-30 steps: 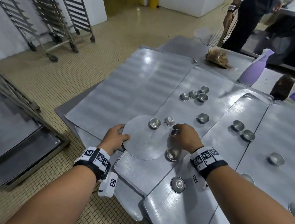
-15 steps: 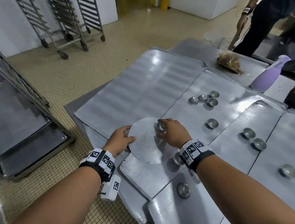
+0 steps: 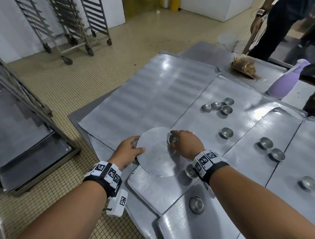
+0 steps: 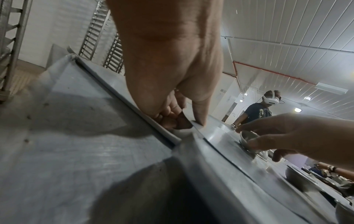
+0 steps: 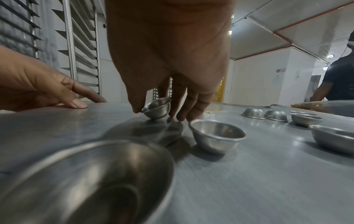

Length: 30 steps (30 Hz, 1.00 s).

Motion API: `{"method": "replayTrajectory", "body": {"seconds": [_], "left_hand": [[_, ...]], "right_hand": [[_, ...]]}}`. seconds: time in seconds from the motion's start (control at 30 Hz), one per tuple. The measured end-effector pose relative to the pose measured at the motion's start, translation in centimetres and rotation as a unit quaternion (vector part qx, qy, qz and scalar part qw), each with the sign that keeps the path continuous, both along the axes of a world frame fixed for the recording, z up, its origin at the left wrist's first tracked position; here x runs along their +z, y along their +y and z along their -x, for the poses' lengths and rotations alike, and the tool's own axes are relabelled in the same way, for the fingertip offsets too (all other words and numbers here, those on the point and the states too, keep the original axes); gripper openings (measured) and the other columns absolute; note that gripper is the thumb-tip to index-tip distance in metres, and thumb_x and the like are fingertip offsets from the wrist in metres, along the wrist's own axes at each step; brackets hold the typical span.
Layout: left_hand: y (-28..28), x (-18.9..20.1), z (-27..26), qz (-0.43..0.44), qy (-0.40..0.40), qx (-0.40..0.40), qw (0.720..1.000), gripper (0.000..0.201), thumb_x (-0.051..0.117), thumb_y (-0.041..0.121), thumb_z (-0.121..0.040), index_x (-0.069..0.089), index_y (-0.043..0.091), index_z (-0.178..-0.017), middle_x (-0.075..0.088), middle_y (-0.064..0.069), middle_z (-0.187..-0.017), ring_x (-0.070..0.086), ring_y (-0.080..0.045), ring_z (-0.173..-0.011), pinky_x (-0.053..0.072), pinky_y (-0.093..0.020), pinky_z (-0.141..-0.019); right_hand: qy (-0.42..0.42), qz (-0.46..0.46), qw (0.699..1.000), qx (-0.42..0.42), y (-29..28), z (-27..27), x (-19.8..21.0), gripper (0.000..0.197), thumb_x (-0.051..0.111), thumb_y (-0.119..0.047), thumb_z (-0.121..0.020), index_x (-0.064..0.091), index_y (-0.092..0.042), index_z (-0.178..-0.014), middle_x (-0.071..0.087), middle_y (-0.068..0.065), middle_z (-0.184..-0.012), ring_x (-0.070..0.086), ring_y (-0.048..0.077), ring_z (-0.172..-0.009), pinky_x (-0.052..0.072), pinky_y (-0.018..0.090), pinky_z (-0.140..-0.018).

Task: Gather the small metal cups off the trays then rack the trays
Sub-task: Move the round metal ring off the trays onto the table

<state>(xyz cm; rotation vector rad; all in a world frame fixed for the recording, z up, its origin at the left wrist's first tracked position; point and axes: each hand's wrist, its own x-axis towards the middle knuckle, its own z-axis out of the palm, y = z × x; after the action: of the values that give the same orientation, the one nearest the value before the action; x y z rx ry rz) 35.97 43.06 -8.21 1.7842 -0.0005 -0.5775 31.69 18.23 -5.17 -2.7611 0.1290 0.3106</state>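
Note:
Flat metal trays (image 3: 145, 100) overlap on the table, with small metal cups scattered on them: a cluster (image 3: 216, 106), a single cup (image 3: 227, 132) and a pair (image 3: 271, 147). A round metal disc (image 3: 155, 159) lies on the near trays. My left hand (image 3: 130, 150) holds its left edge, thumb on top and fingers curled beneath (image 4: 172, 119). My right hand (image 3: 185, 144) pinches a small cup (image 5: 158, 109) between thumb and fingers, tilted on the disc. Another cup (image 5: 216, 136) stands just right of it.
A rack with trays (image 3: 26, 122) stands close on the left, and wheeled racks (image 3: 67, 25) line the far wall. A purple spray bottle (image 3: 284, 81) and a pile of scraps (image 3: 245, 67) sit at the table's far side. A person (image 3: 276, 28) stands beyond.
My right hand moved left from a cup at the disc's right edge to a cup on the disc and now pinches it. My left hand stayed on the disc's edge.

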Motion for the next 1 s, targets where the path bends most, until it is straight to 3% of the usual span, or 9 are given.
{"method": "replayTrajectory", "body": {"seconds": [0.17,0.27,0.53,0.7,0.77,0.83,0.87,0.93,1.0], "left_hand": [[0.0,0.0,0.0,0.003,-0.002,-0.004,1.000,0.047,0.075,0.007,-0.086,0.058,0.027,-0.124,0.076,0.002,-0.105,0.073,-0.016,-0.097,0.059,-0.038,-0.087],[0.1,0.0,0.0,0.003,-0.003,-0.005,1.000,0.046,0.076,0.008,-0.086,0.056,0.031,-0.120,0.076,0.002,-0.106,0.072,-0.017,-0.099,0.058,-0.038,-0.089],[0.5,0.4,-0.3,0.033,0.021,0.031,0.999,0.049,0.072,0.001,-0.086,0.058,0.019,-0.130,0.072,-0.010,-0.116,0.071,-0.026,-0.102,0.057,-0.040,-0.089],[1.8,1.4,-0.6,0.083,0.047,0.078,0.992,0.043,0.068,0.004,-0.091,0.060,0.024,-0.128,0.068,-0.011,-0.121,0.070,-0.032,-0.103,0.060,-0.042,-0.076],[2.5,2.2,-0.4,0.097,0.050,0.080,0.991,0.038,0.066,0.006,-0.092,0.061,0.025,-0.125,0.069,-0.010,-0.120,0.070,-0.033,-0.103,0.059,-0.052,-0.083],[3.2,3.1,-0.2,0.116,0.046,0.074,0.989,0.035,0.066,0.007,-0.093,0.062,0.025,-0.122,0.069,-0.011,-0.119,0.069,-0.034,-0.104,0.056,-0.056,-0.089],[3.5,3.5,-0.2,0.124,0.042,0.073,0.989,0.034,0.066,0.008,-0.093,0.062,0.025,-0.122,0.070,-0.012,-0.119,0.069,-0.034,-0.104,0.056,-0.055,-0.089],[4.0,4.7,0.0,0.137,0.024,0.075,0.987,0.031,0.064,0.007,-0.094,0.061,0.023,-0.121,0.069,-0.013,-0.118,0.070,-0.032,-0.101,0.059,-0.048,-0.084],[4.4,5.7,0.2,0.136,-0.010,0.083,0.987,0.026,0.063,0.006,-0.095,0.060,0.020,-0.117,0.070,-0.013,-0.115,0.071,-0.028,-0.095,0.059,-0.040,-0.075]], "right_hand": [[0.024,0.035,0.999,-0.029,-1.4,1.0,-0.2,0.045,0.036,-0.042,-0.089,0.064,-0.020,-0.115,0.057,0.003,-0.118,0.054,0.029,-0.115,0.051,0.041,-0.089],[0.014,0.048,0.997,-0.065,-2.8,2.1,-0.3,0.034,0.045,-0.032,-0.096,0.065,-0.015,-0.118,0.056,0.008,-0.126,0.052,0.033,-0.114,0.047,0.038,-0.088],[0.016,0.032,0.996,-0.081,-3.3,3.2,0.0,0.032,0.051,-0.041,-0.092,0.060,-0.020,-0.114,0.057,0.010,-0.118,0.053,0.033,-0.108,0.046,0.038,-0.086],[-0.008,0.045,0.996,-0.073,-2.4,2.9,0.6,0.041,0.051,-0.050,-0.094,0.061,-0.026,-0.127,0.055,0.004,-0.133,0.050,0.029,-0.120,0.043,0.039,-0.094],[-0.019,0.032,0.996,-0.076,-1.7,2.4,1.1,0.046,0.049,-0.054,-0.095,0.061,-0.026,-0.130,0.056,0.002,-0.137,0.050,0.027,-0.124,0.041,0.040,-0.098],[-0.036,-0.011,0.996,-0.082,-0.9,1.9,1.8,0.043,0.050,-0.057,-0.094,0.066,-0.026,-0.119,0.064,0.003,-0.123,0.056,0.026,-0.117,0.043,0.038,-0.093],[-0.049,-0.044,0.994,-0.090,-0.5,1.8,2.3,0.033,0.053,-0.055,-0.093,0.068,-0.026,-0.102,0.068,0.001,-0.106,0.060,0.026,-0.105,0.044,0.035,-0.083],[-0.075,-0.117,0.984,-0.110,0.5,1.6,3.2,0.031,0.059,-0.045,-0.092,0.052,-0.025,-0.070,0.058,-0.005,-0.071,0.056,0.023,-0.075,0.036,0.031,-0.062],[-0.101,-0.162,0.974,-0.124,1.3,1.7,4.0,0.039,0.063,-0.039,-0.091,0.042,-0.022,-0.063,0.047,-0.006,-0.061,0.047,0.018,-0.062,0.031,0.031,-0.056]]}}
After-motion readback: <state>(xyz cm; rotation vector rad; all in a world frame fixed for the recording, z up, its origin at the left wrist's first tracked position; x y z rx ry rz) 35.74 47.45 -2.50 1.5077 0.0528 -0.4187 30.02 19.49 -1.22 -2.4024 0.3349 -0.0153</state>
